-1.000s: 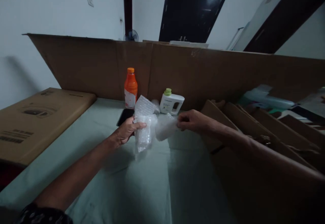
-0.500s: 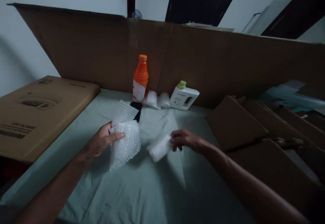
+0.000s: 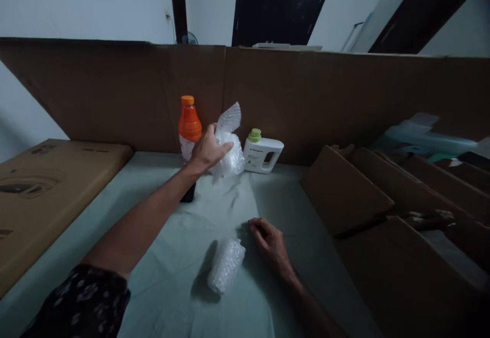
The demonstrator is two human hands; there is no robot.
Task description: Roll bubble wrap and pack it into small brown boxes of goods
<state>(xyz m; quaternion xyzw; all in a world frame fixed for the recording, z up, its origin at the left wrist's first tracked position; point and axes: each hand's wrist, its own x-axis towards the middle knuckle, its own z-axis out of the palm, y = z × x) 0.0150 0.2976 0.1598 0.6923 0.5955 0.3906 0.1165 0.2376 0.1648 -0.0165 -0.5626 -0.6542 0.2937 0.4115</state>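
My left hand [image 3: 210,148] reaches to the back and grips a crumpled piece of bubble wrap [image 3: 231,158], whose loose flap sticks up. Whether anything is inside it I cannot tell. This wrap hides the small wrapped items at the back. A bubble wrap roll [image 3: 226,266] lies on the green cloth [image 3: 168,261] nearer to me. To the right of that roll, my right hand [image 3: 271,241] rests low over the cloth with its fingers curled in and nothing visible in them.
An orange bottle [image 3: 190,126] and a white jug [image 3: 264,155] with a green cap stand by the cardboard wall [image 3: 325,93]. A dark flat object [image 3: 189,194] lies under my left arm. At left is a flat carton [image 3: 65,174]; open cardboard boxes [image 3: 348,190] stand at right.
My left hand has carried the bubble wrap forward and right, to the back of the cloth. My right hand has let go of the roll, which now lies on the cloth.
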